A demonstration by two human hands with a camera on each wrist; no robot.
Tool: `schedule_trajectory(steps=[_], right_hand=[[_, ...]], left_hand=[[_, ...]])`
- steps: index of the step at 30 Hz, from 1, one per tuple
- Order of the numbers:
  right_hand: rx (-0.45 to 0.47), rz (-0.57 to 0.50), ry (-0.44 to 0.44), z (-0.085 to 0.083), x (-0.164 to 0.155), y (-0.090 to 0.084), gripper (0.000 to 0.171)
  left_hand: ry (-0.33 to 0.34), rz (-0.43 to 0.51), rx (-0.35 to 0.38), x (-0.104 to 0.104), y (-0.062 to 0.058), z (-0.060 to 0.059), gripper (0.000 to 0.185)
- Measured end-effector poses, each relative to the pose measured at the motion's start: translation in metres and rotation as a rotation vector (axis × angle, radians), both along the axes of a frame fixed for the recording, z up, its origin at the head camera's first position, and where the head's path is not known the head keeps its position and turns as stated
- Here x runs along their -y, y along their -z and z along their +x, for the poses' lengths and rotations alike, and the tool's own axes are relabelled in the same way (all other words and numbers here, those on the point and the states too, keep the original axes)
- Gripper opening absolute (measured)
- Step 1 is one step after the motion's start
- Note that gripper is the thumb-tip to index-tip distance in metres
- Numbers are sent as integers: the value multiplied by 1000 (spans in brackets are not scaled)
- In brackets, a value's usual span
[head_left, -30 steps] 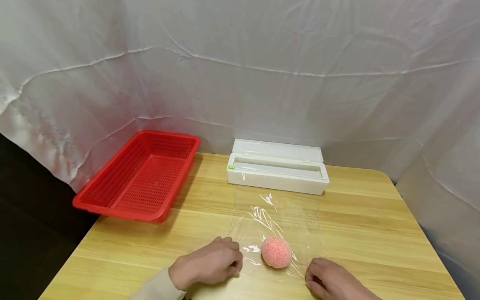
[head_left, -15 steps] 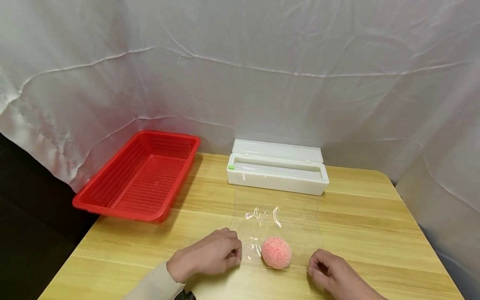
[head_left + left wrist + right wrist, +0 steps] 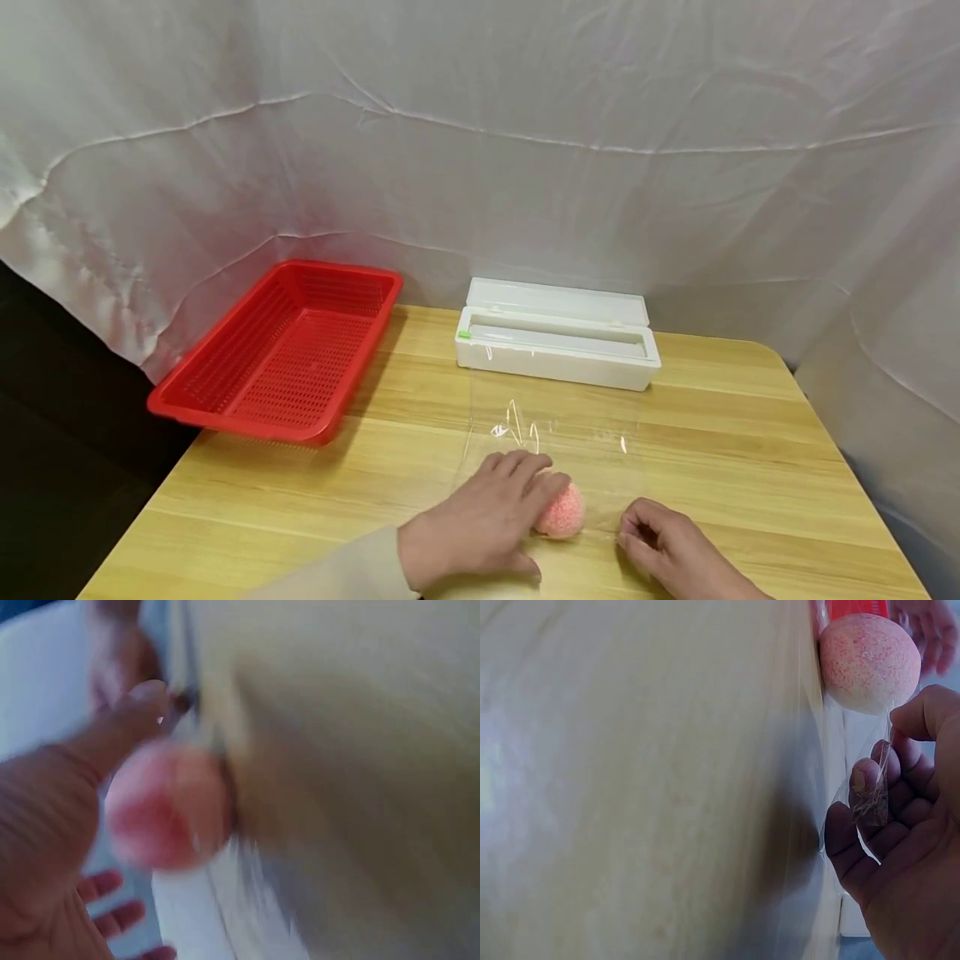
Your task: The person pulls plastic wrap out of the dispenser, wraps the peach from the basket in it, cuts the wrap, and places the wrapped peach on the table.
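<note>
Beneath your fingers spreads the wooden table (image 3: 757, 433), with the red basket (image 3: 255, 427) beyond and left of your left fingertips. Clear film (image 3: 573, 452) runs ahead of your fingers toward the white box (image 3: 551, 365). Your left hand (image 3: 480, 521) has its fingers wide; your right hand (image 3: 671, 546) pinches the film. Between them sits the pink ball (image 3: 564, 512), by your left fingertips, contact unclear.

Left hand (image 3: 483, 521) moves from the left edge of the clear film (image 3: 577, 429) over to the pink ball (image 3: 566, 512). Its fingers (image 3: 546, 492), curled half a second ago, now extend over the ball's left side, partly hiding it. Film glints shift; one now shows near the right edge.
</note>
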State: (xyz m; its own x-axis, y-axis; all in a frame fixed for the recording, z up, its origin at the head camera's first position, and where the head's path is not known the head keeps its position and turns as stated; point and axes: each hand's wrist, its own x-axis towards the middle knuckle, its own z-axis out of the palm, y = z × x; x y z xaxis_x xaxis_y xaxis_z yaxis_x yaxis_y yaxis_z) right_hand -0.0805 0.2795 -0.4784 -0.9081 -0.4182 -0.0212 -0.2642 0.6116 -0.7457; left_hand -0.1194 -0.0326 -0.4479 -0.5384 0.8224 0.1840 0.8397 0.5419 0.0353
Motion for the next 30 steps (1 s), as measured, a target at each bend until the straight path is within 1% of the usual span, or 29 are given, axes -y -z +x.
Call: schedule_trajectory(steps=[1, 3, 4, 5, 7, 8, 11, 14, 17, 19, 21, 24, 26, 28, 30], right_hand=[[-6, -8, -4, 0, 0, 1, 13], [-14, -23, -14, 0, 0, 2, 13], [-13, -28, -20, 1, 0, 2, 13], [-11, -28, -22, 1, 0, 2, 13], [8, -25, -15, 0, 0, 1, 12], [18, -23, -7, 0, 0, 1, 12], [26, -18, 18, -1, -2, -1, 11], [-15, -39, 34, -2, -3, 0, 12], [-63, -76, 49, -2, -3, 0, 13], [-72, -95, 73, -2, -3, 0, 10], [-62, -106, 114, -3, -4, -1, 7], [-46, -102, 209, -5, -3, -2, 3], [-48, -83, 272, -7, -3, -3, 5], [-72, -37, 329, -10, -4, -5, 8], [-126, 51, 389, -12, -8, -7, 9]], left_hand=[[10, -20, -45, -6, 2, 0, 108], [22, -42, -103, -13, 5, -1, 103], [27, -42, -112, -16, 7, -2, 97], [30, -35, -107, -17, 7, -4, 90], [46, -9, -73, -17, 7, -9, 76], [55, 4, -40, -17, 6, -11, 71], [74, 36, 69, -15, 2, -18, 67], [87, 52, 151, -16, -3, -25, 63], [85, 37, 233, -18, -9, -33, 60], [81, 24, 306, -20, -14, -39, 60], [72, 14, 386, -21, -18, -45, 62], [56, 21, 507, -23, -22, -56, 64], [31, 29, 589, -24, -24, -62, 65], [-6, 29, 659, -26, -25, -67, 66], [-35, 34, 728, -28, -25, -73, 67]])
